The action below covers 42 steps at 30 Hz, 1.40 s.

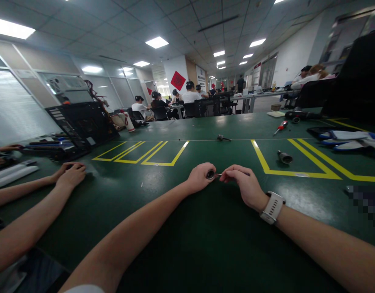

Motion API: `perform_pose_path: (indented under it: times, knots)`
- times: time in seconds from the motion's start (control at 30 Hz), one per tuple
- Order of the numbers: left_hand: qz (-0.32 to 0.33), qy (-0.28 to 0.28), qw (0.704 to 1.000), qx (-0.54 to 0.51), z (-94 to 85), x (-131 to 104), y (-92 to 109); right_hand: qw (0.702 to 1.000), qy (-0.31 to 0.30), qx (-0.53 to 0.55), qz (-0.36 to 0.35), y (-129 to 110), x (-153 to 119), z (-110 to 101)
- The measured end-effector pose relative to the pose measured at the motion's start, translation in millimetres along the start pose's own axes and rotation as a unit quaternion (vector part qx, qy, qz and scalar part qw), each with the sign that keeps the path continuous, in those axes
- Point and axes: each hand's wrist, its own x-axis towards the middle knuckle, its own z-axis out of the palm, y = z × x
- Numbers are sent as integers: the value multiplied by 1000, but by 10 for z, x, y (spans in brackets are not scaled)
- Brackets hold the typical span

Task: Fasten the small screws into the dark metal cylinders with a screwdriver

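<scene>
My left hand (pixel 200 178) grips a hollow metal cylinder (pixel 210 174); my right hand (pixel 244 183) pinches a thin metal piece (pixel 218 174) beside it, seemingly aligning them; next calls for steadiness.

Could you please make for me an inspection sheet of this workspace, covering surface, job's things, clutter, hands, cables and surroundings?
Surface: green table, glossy, with yellow outlines.
Job's things: hollow metal part, open end showing; thin metal piece beside it, detail too small to tell.
Clutter: red-handled screwdriver, white-and-blue gloves, loose metal fitting inside a right-side outline.
Hands: left hand grips the hollow part; right hand pinches the thin piece.
Cables: apparently some beside the black rack; routing unclear.
Surroundings: another person's hands at left; people seated beyond the table.
</scene>
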Motion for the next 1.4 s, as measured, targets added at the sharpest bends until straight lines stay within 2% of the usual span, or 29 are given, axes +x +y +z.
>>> perform_pose_path:
  times: [0.17,0.47,0.63,0.87,1.17,1.4]
  knots:
    - [-19,19,999,-35,18,12,-37,999,9,46,11,54,22,2]
    - [-57,42,997,30,15,-1,-6,1000,1,-10,9,-86,-73,65]
    - [-62,62,995,-53,20,14,-43,998,-10,58,26,-5,-18,37]
    - [-55,54,987,-137,32,21,-56,992,-9,118,50,36,17,12]
    - [-78,46,996,-19,20,25,-11,998,10,48,30,-51,-42,75]
    - [-56,55,996,-40,22,13,-42,993,-1,106,55,40,6,20]
